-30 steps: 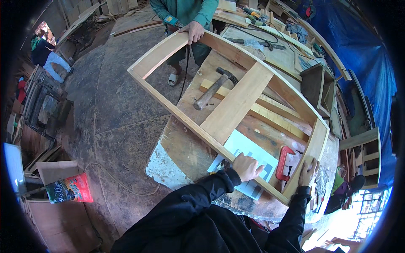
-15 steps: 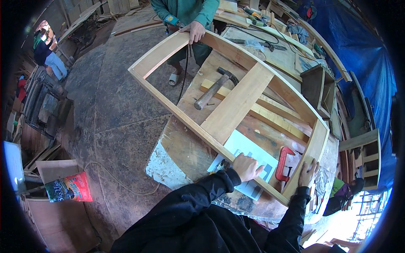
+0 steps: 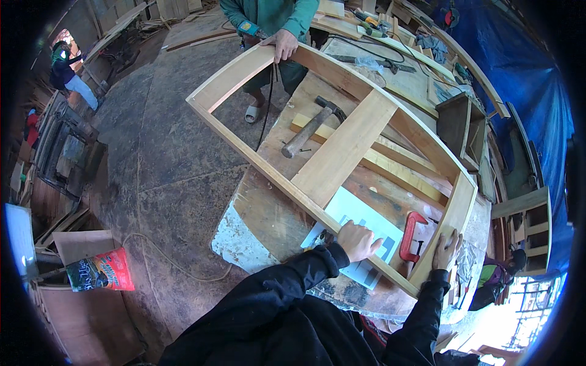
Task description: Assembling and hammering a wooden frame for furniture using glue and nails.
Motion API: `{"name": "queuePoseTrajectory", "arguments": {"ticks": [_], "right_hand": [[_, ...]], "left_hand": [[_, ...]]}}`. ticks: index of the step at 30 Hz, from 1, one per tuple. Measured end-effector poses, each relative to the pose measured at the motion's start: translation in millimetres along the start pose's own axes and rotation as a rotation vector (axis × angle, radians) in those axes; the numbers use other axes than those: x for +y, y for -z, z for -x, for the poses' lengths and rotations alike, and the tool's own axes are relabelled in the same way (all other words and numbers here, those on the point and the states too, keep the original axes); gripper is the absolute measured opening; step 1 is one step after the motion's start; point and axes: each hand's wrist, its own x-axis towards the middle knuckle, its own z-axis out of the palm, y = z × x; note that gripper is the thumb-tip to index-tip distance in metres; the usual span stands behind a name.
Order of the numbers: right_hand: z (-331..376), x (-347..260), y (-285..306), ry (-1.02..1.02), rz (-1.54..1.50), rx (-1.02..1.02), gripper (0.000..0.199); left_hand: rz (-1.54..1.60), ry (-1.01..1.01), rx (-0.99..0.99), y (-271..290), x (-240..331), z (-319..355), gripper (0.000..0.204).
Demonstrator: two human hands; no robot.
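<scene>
Our left hand (image 3: 357, 241) lies on the near rail of the wooden frame (image 3: 342, 152), fingers curled over its edge; our right hand (image 3: 447, 250) presses flat, fingers spread, on the frame's near right corner; the frame rests across the worn workbench (image 3: 268, 213), its far end gripped by another person's hand (image 3: 284, 44); inside it we see a hammer (image 3: 311, 127), a red clamp (image 3: 412, 235) and a pale sheet (image 3: 360, 213) beneath.

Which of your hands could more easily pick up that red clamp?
Probably the right hand: it rests on the wooden frame's end rail, close beside the red C-clamp. The left hand grips the long rail, about as near.
</scene>
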Motion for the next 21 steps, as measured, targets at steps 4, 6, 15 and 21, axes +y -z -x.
{"name": "queuePoseTrajectory", "arguments": {"ticks": [4,6,15,21], "right_hand": [[-1.2,2.6,-1.7,0.012,0.022,0.008,0.059],[-0.5,2.1,-1.0,0.004,0.018,0.003,0.059],[0.9,-2.2,0.4,-0.012,0.008,-0.002,0.059],[1.5,-3.8,2.1,-0.009,0.02,-0.005,0.06]], "left_hand": [[0.003,-0.006,0.018,-3.4,-1.1,-0.2,0.047],[0.004,-0.004,0.001,-1.8,-0.7,-0.7,0.047],[0.005,0.009,-0.032,0.3,0.1,-0.1,0.048],[-0.003,0.004,-0.008,0.4,0.3,1.0,0.047]]}}
